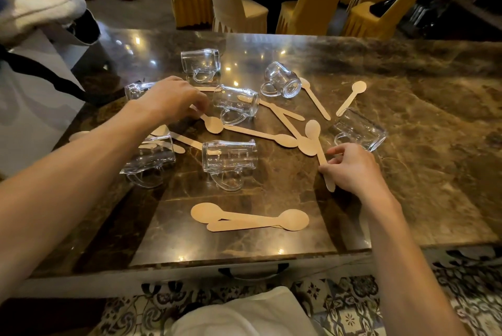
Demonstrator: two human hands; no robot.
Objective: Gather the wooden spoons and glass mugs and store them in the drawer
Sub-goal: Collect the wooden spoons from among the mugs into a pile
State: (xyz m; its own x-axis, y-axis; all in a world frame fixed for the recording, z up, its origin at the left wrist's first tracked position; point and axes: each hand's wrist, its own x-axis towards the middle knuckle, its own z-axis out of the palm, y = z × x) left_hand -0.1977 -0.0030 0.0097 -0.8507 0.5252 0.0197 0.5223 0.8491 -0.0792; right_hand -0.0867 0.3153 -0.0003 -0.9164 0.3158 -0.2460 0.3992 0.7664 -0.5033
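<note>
Wooden spoons (285,141) lie scattered over the middle of the marble table (421,172), mixed among glass mugs (229,156) tipped on their sides. From my screen, the left hand (173,99) reaches in from the lower left of the frame on a long, outstretched forearm. It is palm down, with its fingers curled onto the handle of the left spoon (214,124), whose bowl sits just right of the fingertips beside the centre mug. The right hand (350,167) comes up from the lower right with its wrist bent inward. Its thumb and fingers are pinched on the handle of the right spoon (312,129). That spoon's bowl points toward the top of the frame and its handle end pokes out below the hand. A pair of spoons (250,217) lies head to tail at lower centre, apart from both hands. The drawer front (252,272), with its dark handle, shows under the table's near edge.
</note>
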